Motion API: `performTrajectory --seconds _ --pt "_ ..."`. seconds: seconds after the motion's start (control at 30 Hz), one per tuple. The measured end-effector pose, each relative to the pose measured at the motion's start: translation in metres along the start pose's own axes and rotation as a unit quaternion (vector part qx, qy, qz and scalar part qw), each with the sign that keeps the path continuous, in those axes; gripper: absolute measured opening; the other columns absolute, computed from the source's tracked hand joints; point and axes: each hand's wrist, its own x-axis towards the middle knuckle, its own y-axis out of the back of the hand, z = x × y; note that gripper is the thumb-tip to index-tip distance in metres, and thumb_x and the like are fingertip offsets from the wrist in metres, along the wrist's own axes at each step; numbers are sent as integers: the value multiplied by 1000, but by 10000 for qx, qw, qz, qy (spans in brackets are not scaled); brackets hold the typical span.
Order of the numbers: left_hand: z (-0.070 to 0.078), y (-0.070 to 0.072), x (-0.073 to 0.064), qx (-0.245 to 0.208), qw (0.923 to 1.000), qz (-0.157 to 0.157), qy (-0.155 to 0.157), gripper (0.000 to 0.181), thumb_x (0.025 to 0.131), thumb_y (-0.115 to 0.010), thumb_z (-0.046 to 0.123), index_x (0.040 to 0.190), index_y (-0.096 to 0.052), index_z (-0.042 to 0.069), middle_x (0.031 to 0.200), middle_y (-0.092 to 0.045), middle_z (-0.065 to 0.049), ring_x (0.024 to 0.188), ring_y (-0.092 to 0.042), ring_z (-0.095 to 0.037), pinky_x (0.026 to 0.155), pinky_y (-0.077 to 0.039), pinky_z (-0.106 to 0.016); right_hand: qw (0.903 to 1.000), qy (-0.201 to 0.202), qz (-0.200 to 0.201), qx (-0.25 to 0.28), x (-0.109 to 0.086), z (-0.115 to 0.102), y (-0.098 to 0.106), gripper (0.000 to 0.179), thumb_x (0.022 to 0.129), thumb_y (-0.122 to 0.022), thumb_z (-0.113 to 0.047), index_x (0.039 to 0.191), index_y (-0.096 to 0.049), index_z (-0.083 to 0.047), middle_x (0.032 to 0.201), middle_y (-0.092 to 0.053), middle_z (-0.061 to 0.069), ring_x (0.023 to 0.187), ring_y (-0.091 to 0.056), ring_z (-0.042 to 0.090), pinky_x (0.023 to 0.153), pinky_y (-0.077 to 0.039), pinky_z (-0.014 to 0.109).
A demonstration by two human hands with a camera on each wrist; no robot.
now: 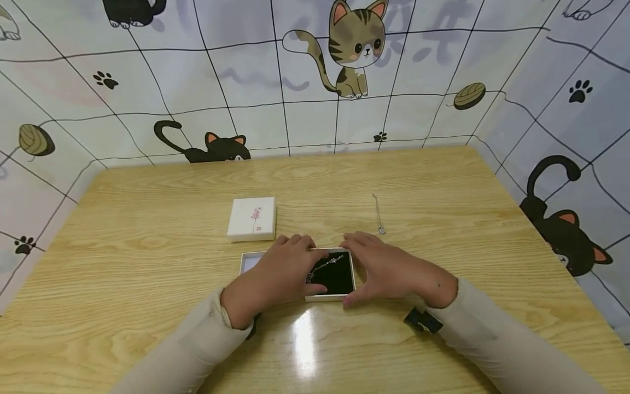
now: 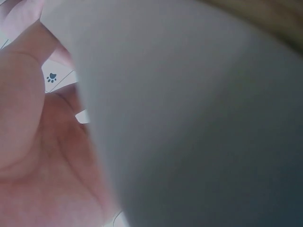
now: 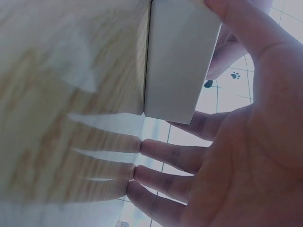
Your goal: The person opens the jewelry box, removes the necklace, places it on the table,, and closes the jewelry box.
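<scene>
A white jewelry box [image 1: 331,299] with a black pad [image 1: 338,280] lies between the hands. Across the pad runs a silver bracelet [image 1: 331,261], its left part hidden. My left hand [image 1: 280,271] arches over the box's left side, thumb and index tips over the pad. My right hand [image 1: 386,265] grips the right end, thumb at the near corner and fingers at the far one. In the right wrist view, the box wall [image 3: 177,61] stands between thumb and index, the other fingertips on the table. Beneath the left hand shows another white box part [image 1: 250,261], mostly covered.
A closed-looking white box [image 1: 251,219] with a pink flower print stands behind the left hand. Beyond the right hand lies a silver necklace [image 1: 378,213] with a small pendant. Cat-patterned cloth [image 1: 305,126] surrounds the wooden table [image 1: 147,219] at the back and sides.
</scene>
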Motion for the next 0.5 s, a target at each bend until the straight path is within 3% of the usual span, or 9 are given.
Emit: performTrajectory --seconds 0.5 --pt "-1 -1 0 -579 9977 -330 110 61 84 -75 52 131 -64 14 124 -61 -8 115 -57 -26 99 -46 -49 10000 -12 15 -65 0 -2 -1 108 71 -82 -63 150 -37 -6 162 -28 18 151 -23 41 112 -35 60"
